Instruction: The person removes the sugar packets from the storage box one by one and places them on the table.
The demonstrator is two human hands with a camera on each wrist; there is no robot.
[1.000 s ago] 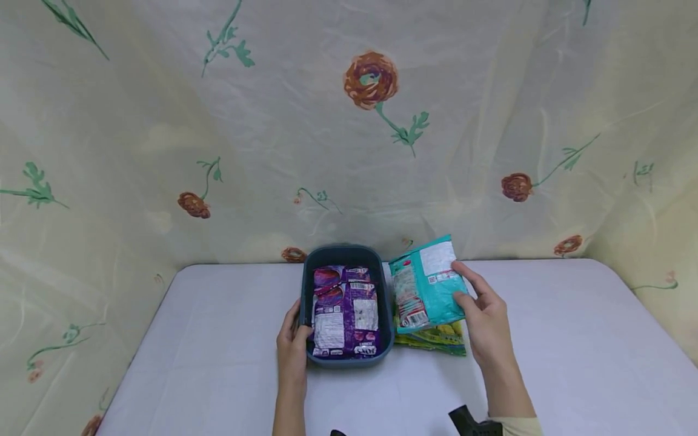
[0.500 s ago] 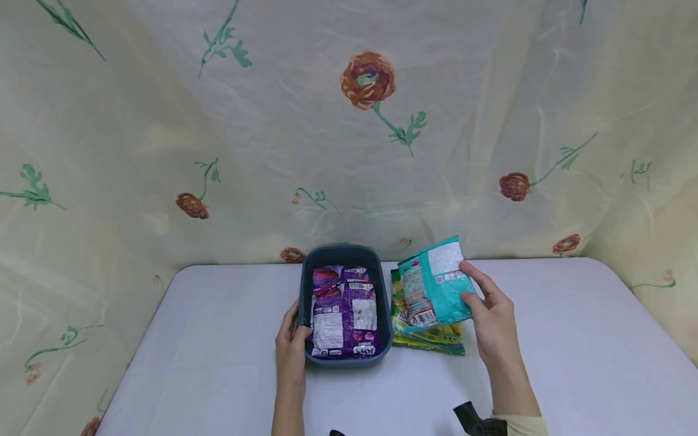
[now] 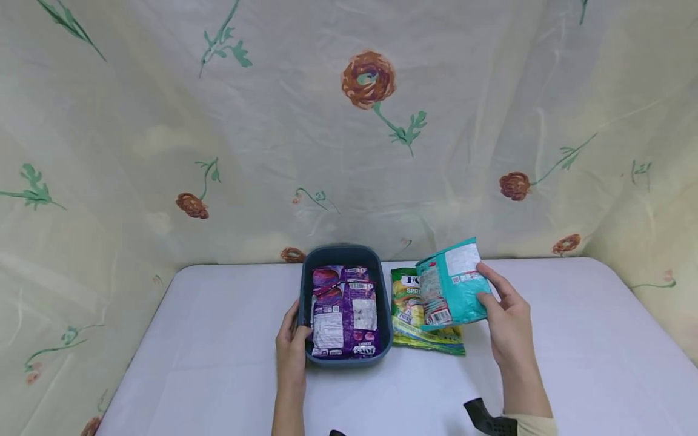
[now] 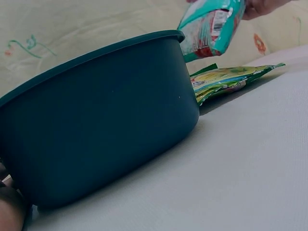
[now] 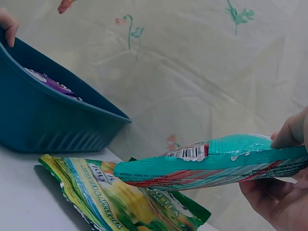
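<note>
A dark blue plastic bin [image 3: 349, 363] stands on the table with purple candy packets [image 3: 346, 318] lying inside. My left hand [image 3: 291, 339] grips the bin's left side, thumb over the rim. In my right hand [image 3: 507, 315] a teal candy packet [image 3: 463, 284] is pinched by its right edge, back label facing up. The right wrist view shows this teal packet [image 5: 216, 161] nearly edge-on, above a yellow-green candy packet [image 5: 130, 192]. That yellow-green packet [image 3: 406, 312] lies flat on the table right beside the bin, its right part covered by the teal one in the head view.
A white-covered table [image 3: 218, 351] carries everything. Behind it hangs a pale flowered cloth [image 3: 272, 133], close to the table's back edge, with more cloth on both sides. A black strap piece [image 3: 491, 418] sits at my right wrist.
My right hand has carried the teal packet to the right, away from the bin, uncovering more of the yellow-green packet. The left hand and the bin have stayed in place.
</note>
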